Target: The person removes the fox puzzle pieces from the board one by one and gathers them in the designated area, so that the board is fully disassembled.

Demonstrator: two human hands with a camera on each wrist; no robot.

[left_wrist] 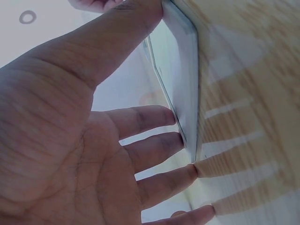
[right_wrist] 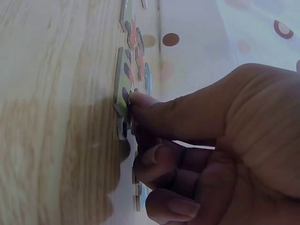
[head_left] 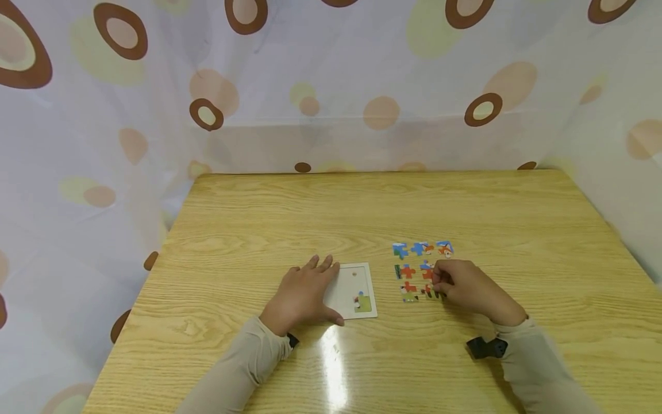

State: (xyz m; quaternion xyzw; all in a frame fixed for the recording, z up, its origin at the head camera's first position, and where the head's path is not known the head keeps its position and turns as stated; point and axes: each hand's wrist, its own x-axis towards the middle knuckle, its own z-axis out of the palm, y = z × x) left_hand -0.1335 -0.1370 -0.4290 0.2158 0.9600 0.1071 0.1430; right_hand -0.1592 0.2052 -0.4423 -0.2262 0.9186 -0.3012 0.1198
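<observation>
My left hand (head_left: pixel 304 292) lies across the left side of a white puzzle tray (head_left: pixel 372 293), fingers spread and straight. In the left wrist view, the thumb and some fingertips touch the edge of the tray (left_wrist: pixel 189 70). One green piece (head_left: pixel 365 304) sits in the tray's lower right corner. To the right, my right hand (head_left: pixel 468 288) is over the loose jigsaw pieces, thumb and index finger bent together. They pinch a green-and-red puzzle piece (right_wrist: pixel 123 82) low at the table; the fingers partly hide it.
Loose jigsaw pieces lie in rows right of the tray, including a blue-and-green one (head_left: pixel 400 249), a fox-face one (head_left: pixel 445 248) and a red one (head_left: pixel 407 272). The wooden table (head_left: pixel 258 218) meets a patterned curtain (head_left: pixel 336 138) at the back.
</observation>
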